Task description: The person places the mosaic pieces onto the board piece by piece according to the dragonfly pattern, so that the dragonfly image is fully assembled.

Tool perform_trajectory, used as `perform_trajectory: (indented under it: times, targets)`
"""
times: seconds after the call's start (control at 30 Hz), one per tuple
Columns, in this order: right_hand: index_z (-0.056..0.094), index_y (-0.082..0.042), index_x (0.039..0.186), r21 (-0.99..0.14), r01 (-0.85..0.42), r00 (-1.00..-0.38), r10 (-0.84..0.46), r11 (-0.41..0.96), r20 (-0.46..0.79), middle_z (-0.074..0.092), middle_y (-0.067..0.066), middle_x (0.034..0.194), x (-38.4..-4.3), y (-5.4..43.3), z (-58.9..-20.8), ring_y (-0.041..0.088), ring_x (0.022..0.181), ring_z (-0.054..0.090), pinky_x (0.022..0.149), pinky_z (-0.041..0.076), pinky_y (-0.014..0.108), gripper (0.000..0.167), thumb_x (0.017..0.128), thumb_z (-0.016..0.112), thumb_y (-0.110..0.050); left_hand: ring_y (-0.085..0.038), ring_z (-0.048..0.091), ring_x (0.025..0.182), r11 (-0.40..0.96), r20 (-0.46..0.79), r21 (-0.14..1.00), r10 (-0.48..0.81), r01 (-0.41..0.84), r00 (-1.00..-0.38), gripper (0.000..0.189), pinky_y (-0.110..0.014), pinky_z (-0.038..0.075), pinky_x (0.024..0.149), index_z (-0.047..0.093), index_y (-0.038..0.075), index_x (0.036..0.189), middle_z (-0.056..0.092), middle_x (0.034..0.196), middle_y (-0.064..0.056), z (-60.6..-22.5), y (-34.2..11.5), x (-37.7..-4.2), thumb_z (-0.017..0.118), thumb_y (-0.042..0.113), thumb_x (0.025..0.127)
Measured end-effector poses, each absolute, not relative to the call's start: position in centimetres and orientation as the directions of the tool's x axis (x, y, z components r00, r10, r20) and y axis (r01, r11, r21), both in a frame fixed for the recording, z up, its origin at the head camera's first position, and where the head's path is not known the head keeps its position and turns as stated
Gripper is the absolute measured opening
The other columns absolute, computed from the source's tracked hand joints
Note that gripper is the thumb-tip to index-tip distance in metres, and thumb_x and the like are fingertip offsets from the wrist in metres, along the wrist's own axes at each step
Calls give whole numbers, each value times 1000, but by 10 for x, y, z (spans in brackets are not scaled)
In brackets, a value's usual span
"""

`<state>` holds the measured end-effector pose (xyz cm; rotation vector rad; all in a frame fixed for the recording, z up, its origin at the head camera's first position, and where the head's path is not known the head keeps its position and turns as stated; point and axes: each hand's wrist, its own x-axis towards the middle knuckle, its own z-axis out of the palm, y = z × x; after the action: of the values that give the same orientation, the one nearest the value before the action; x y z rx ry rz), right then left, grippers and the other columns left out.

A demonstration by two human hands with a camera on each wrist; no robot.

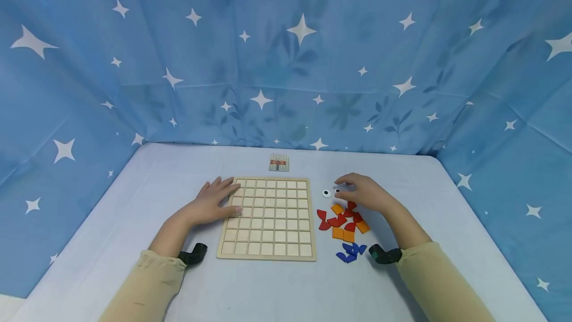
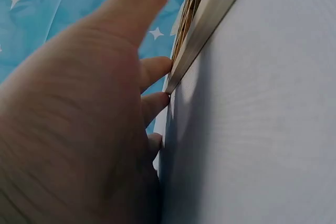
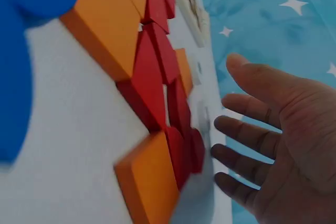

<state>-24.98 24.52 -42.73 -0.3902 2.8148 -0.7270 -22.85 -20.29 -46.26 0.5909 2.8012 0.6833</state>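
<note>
Sleeves: nearest us in the head view, tan sleeves [image 1: 138, 282] come up over the white table [image 1: 268, 292].
Left hand: our left hand [image 1: 210, 205] lies with fingers spread on the left edge of the gridded board [image 1: 268, 223], thumb over its squares.
Right hand: our right hand [image 1: 368, 193] is unclenched, thumb and forefinger apart around one of two eye discs [image 1: 326, 193], right of the board; we cannot tell whether it touches.
Loose pieces: below that hand we see red pieces [image 1: 341, 219] among orange squares [image 1: 338, 233], with blue pieces [image 1: 355, 249] nearest us.
Card: a small pattern card [image 1: 279, 167] lies beyond the board.
Left wrist view: our straight fingers meet the board's wooden side.
Right wrist view: blurred blue fills the near corner, then orange and red; our loose, parted fingers are near the pale discs, grasping nothing.
</note>
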Motion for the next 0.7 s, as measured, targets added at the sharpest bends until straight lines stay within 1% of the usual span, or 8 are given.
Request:
perform_trajectory:
  times: [0.03,0.1,0.17,0.23,0.33,0.47,0.6,0.7]
  targets:
    - [65,-16,127,-500,-212,-939,-316,840,-133,60,12,134,-253,242,-429,34,123,53,103,49,53,46,89,72,-41,-45,5,152,813,-87,471,428,342,-899,87,-63,-2,121,34,20,156,19,165,-13,-464,-204,-228,58,67,88]
    - [68,-16,121,-503,-235,-931,-342,831,-131,61,10,127,-258,238,-432,31,115,54,95,54,48,42,88,74,-41,-44,5,152,815,-76,457,436,357,-897,90,-62,-1,121,33,21,156,19,165,-12,-466,-206,-228,61,69,85]
    - [69,-17,114,-499,-252,-926,-357,829,-125,62,8,120,-262,233,-435,27,108,53,89,55,43,37,86,75,-40,-44,6,152,815,-62,444,443,373,-895,93,-63,0,121,32,22,156,20,165,-11,-468,-207,-228,62,70,83]
    - [70,-18,109,-487,-262,-925,-361,833,-120,61,6,115,-265,230,-437,26,104,51,85,54,42,34,84,77,-41,-44,7,152,818,-53,429,446,383,-894,94,-62,1,122,32,24,156,20,166,-11,-469,-208,-227,62,72,82]
    - [70,-20,103,-449,-269,-931,-350,852,-106,62,4,111,-269,226,-442,26,104,50,88,50,44,31,82,79,-41,-44,8,152,818,-42,417,453,396,-891,94,-63,2,121,32,24,156,20,165,-11,-470,-209,-227,61,74,81]
    - [70,-21,99,-402,-272,-940,-331,874,-84,62,3,110,-271,222,-446,27,104,48,88,46,49,27,81,81,-39,-43,8,153,824,-43,403,453,399,-891,95,-62,2,122,31,25,157,20,166,-10,-471,-209,-227,59,76,81]
    - [69,-21,99,-385,-282,-939,-335,879,-78,62,3,111,-270,220,-446,28,105,48,91,42,52,23,83,80,-35,-42,8,153,821,-48,411,452,395,-891,95,-62,2,122,31,24,157,19,166,-10,-470,-208,-226,61,74,81]
    - [70,-20,101,-385,-282,-937,-338,879,-87,62,5,113,-269,218,-443,28,106,49,93,45,53,23,84,79,-33,-42,8,153,815,-46,425,455,395,-889,95,-62,2,122,31,23,157,19,166,-10,-469,-208,-226,62,72,81]
